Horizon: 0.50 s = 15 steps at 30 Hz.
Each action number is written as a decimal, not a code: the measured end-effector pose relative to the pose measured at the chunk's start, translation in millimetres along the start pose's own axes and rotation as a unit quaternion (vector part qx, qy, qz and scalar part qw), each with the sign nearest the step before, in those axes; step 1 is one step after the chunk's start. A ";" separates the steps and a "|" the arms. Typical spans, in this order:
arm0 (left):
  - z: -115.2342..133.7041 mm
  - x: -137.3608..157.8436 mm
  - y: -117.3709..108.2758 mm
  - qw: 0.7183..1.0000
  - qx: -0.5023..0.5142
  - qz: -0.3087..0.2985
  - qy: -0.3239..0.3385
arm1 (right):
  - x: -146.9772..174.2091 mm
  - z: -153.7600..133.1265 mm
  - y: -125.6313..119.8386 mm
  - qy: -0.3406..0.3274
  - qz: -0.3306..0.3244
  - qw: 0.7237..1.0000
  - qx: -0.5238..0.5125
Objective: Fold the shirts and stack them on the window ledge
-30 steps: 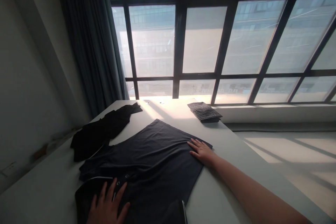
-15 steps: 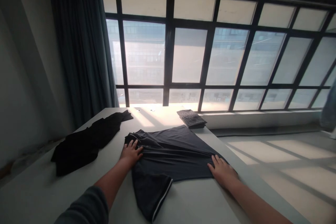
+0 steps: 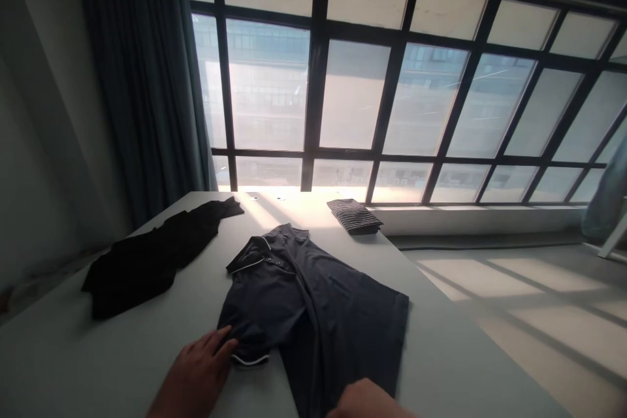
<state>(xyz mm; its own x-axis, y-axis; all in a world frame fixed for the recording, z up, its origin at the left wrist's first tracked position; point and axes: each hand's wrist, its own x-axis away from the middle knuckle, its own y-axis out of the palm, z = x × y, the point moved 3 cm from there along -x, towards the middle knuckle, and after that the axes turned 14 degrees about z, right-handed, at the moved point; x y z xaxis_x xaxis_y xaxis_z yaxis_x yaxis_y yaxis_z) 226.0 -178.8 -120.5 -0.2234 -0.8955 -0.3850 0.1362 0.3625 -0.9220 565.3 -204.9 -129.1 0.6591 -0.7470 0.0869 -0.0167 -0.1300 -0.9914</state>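
Big gridded window (image 3: 392, 91) ahead of me, a dark curtain (image 3: 142, 78) at ten o'clock, and the pale desk (image 3: 98, 353) running out toward the glass. The navy polo shirt (image 3: 313, 307) has turned since a moment ago: it lay crosswise under my spread hands, and now it runs lengthwise, collar away at twelve o'clock, hem toward me, with a long fold ridge down its middle. My left hand (image 3: 196, 372) has pulled back from the collar and lies flat, fingers loose, its fingertips touching the piped sleeve edge at seven o'clock. My right hand (image 3: 365, 400) sits at the hem, mostly cut off by the frame, so I cannot tell its grip. Judging by this, the shirt is squared up for folding. The black garment (image 3: 147, 258) lies at ten o'clock, the striped folded piece (image 3: 353, 215) at one.
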 end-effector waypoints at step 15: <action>19.6 -65.5 -12.7 0.976 -0.090 -0.104 -0.170 | -37.0 87.4 -43.0 0.159 0.123 0.978 -0.062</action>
